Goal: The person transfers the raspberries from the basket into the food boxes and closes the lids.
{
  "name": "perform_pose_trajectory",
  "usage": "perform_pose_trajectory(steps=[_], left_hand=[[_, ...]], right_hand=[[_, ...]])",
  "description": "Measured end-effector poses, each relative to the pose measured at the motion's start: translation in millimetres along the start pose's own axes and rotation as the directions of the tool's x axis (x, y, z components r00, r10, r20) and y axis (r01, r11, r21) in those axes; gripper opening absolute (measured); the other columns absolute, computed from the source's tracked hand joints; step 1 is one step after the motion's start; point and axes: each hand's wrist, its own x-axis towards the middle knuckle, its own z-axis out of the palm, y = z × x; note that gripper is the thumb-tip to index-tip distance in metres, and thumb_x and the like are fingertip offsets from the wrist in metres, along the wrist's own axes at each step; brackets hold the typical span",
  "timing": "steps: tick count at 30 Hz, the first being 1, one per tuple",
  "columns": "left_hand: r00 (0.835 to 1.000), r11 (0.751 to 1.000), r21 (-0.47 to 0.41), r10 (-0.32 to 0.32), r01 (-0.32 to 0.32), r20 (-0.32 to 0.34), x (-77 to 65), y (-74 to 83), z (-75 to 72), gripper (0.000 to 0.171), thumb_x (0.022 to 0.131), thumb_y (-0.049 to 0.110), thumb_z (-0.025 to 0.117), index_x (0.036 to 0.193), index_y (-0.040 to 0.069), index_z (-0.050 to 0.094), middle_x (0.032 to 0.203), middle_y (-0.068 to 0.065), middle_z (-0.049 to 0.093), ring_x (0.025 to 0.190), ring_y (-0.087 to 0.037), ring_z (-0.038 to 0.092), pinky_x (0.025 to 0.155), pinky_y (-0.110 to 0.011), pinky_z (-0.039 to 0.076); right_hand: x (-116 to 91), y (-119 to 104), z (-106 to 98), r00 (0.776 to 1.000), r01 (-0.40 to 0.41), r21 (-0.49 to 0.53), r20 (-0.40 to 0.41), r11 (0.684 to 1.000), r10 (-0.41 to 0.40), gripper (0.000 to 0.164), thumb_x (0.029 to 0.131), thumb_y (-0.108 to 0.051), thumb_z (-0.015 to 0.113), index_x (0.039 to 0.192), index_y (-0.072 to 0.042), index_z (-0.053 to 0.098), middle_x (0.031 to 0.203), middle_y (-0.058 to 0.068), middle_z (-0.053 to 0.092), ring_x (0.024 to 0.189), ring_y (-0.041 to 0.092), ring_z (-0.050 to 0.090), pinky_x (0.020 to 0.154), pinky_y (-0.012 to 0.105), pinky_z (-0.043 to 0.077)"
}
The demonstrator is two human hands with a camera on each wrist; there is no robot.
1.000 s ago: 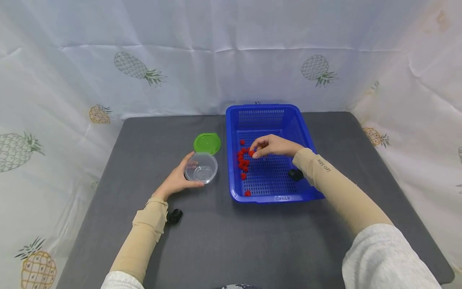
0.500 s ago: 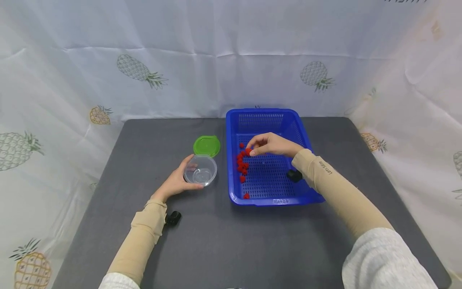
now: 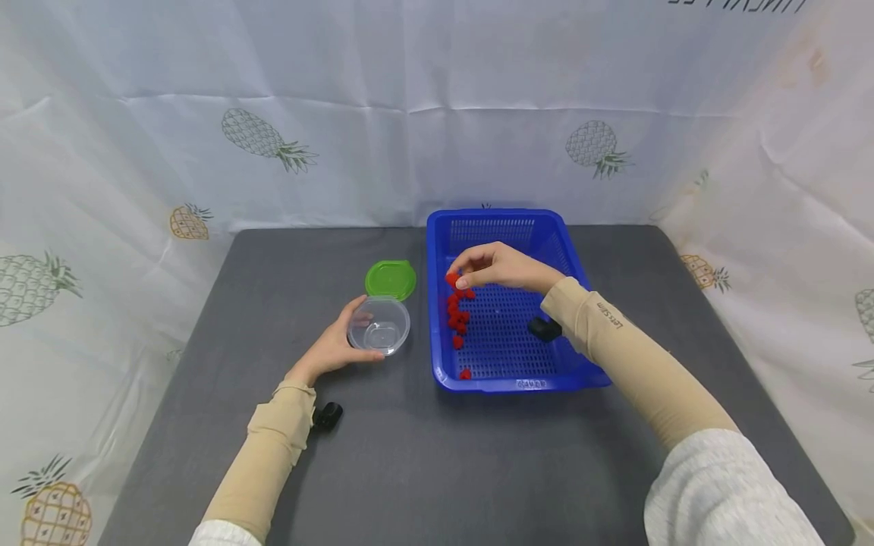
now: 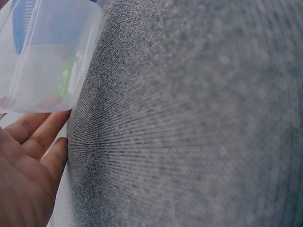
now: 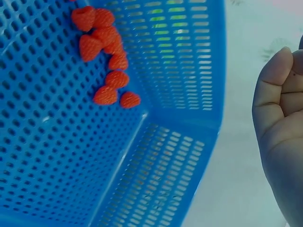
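Pinching bumpy red berry (image 3: pixel 451 280) in right hand (image 3: pixel 495 265); gripping seemingly unfilled, round clear plastic bowl (image 3: pixel 381 334) in left hand (image 3: pixel 334 348); leaving other berries (image 5: pixel 105 35) in blue perforated plastic basket (image 3: pixel 526 385).

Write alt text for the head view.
A person's right hand pinches a red berry over a blue perforated basket, where more red berries lie along the left side. The left hand holds a clear plastic bowl beside the basket, near a green lid on the gray table.
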Motion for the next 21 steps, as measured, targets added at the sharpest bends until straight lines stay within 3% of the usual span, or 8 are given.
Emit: perform_pose_trajectory(steps=[5,11,21], left_hand=[[1.000,1.000,-0.005,-0.005,0.005,-0.007,3.0,-9.5,1.6,0.109,0.056,0.039,0.080,0.140,0.023,0.012,0.130,-0.009,0.045,0.122,-0.025,0.042,0.100,-0.049,0.029],[1.000,1.000,0.008,-0.001,0.001,-0.011,3.1,-14.3,0.6,0.109,0.057,0.039,0.080,0.140,0.025,0.011,0.130,-0.008,0.045,0.121,-0.024,0.042,0.100,-0.049,0.030],[0.999,0.998,-0.033,-0.046,0.047,0.019,-3.0,16.1,-3.5,0.105,0.061,0.029,0.079,0.140,0.019,0.012,0.132,-0.015,0.042,0.124,-0.031,0.038,0.101,-0.051,0.027]], right_hand=[[0,-12,5,0.999,0.034,0.005,-0.005,0.999,-0.034,0.028,0.076,-0.031,0.067,0.101,-0.018,0.062,0.077,0.005,0.060,0.072,0.019,0.052,0.072,0.031,0.046],[9,-22,10,0.997,0.067,0.042,-0.038,0.997,-0.066,0.030,0.076,-0.032,0.067,0.102,-0.017,0.062,0.093,0.004,0.064,0.083,0.020,0.055,0.077,0.031,0.047],[22,-37,17,0.994,0.096,0.051,-0.058,0.994,-0.093,0.032,0.074,-0.035,0.067,0.102,-0.021,0.063,0.091,0.004,0.063,0.077,0.022,0.052,0.067,0.030,0.045]])
